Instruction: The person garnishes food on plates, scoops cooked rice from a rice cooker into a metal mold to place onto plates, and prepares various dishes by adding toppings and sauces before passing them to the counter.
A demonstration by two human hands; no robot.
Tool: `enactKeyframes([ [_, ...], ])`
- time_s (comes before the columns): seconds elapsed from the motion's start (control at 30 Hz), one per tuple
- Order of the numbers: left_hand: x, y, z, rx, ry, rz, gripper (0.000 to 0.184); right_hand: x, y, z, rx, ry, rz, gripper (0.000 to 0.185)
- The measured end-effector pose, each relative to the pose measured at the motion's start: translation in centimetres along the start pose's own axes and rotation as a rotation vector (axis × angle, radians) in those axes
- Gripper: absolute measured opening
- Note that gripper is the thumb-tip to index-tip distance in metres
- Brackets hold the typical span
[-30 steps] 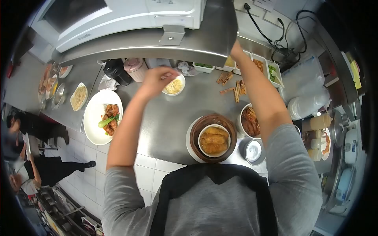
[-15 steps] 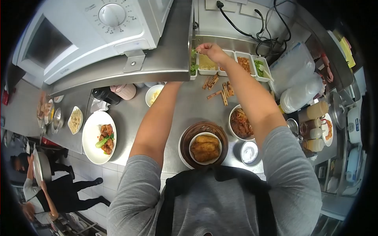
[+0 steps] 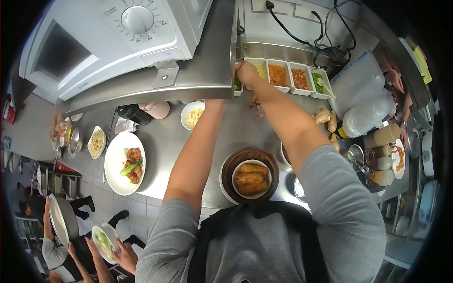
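Observation:
My right hand (image 3: 247, 73) reaches to the white tub of green herbs (image 3: 238, 81) beside the steel shelf's edge. Its fingers are bunched together and point down at the tub; what they hold, if anything, is hidden. My left forearm (image 3: 196, 151) runs forward under the shelf, and the hand itself is out of sight beneath it. A bowl of golden-brown fried pieces (image 3: 251, 180) sits inside a dark woven basket (image 3: 228, 166) close to my body. Brown stick-like pieces (image 3: 259, 115) lie on the counter, partly behind my right arm.
White tubs of chopped toppings (image 3: 300, 80) line the back wall. The steel shelf (image 3: 155, 92) with a microwave (image 3: 113, 40) overhangs the left. A plate of meat and greens (image 3: 110, 165), a small bowl (image 3: 184, 115), ginger (image 3: 322, 116) and sauce bottles (image 3: 383, 136) surround my arms. Co-workers carry dishes at lower left.
My right hand has lowered from above the tubs to the green herbs. The view has shifted slightly. At lower left, hands holding a bowl of greens have come into view.

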State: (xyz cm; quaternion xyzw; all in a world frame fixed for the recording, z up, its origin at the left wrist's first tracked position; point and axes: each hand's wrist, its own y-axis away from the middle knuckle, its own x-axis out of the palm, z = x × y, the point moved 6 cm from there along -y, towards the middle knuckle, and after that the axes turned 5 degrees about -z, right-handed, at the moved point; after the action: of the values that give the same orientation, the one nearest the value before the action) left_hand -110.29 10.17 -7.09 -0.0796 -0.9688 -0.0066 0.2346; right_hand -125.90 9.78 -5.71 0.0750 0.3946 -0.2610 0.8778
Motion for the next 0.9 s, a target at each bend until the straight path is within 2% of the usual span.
enactKeyframes([
  [0.1,0.1,2.4,-2.1,-0.227,-0.037,-0.020,0.016,0.9,-1.1,0.2,-0.248,0.118,-0.061,0.026],
  [0.2,0.4,4.0,-4.1,-0.234,-0.293,0.078,0.015,-3.3,-0.5,0.9,-0.378,-0.014,-0.248,0.027],
  [0.3,1.5,8.3,-7.3,-0.207,-0.384,0.186,0.012,-8.1,2.6,1.9,-0.381,-0.053,-0.189,0.029],
  [0.37,2.3,11.9,-9.5,-0.243,-0.362,0.312,0.011,-10.2,6.5,2.5,-0.373,-0.198,-0.022,0.031],
  [0.5,1.3,18.4,-10.6,-0.244,-0.396,0.354,0.010,-13.6,17.9,3.7,-0.383,-0.302,0.239,0.030],
  [0.6,0.5,23.4,-9.4,-0.359,-0.381,0.408,0.010,-14.9,24.6,2.7,-0.413,-0.409,0.323,0.024],
  [0.7,-0.5,26.8,-7.0,-0.420,-0.478,0.453,0.012,-15.5,28.9,0.5,-0.387,-0.383,0.274,0.021],
  [0.73,-0.9,27.6,-6.4,-0.422,-0.549,0.456,0.012,-15.4,30.1,-0.4,-0.262,-0.402,0.315,0.018],
  [0.77,-1.3,28.1,-5.7,-0.422,-0.619,0.461,0.013,-15.5,31.1,-0.9,-0.242,-0.427,0.310,0.018],
  [0.9,-2.4,26.5,-4.5,-0.271,-0.855,0.422,0.015,-15.5,34.2,-2.0,-0.190,-0.582,0.241,0.019],
])
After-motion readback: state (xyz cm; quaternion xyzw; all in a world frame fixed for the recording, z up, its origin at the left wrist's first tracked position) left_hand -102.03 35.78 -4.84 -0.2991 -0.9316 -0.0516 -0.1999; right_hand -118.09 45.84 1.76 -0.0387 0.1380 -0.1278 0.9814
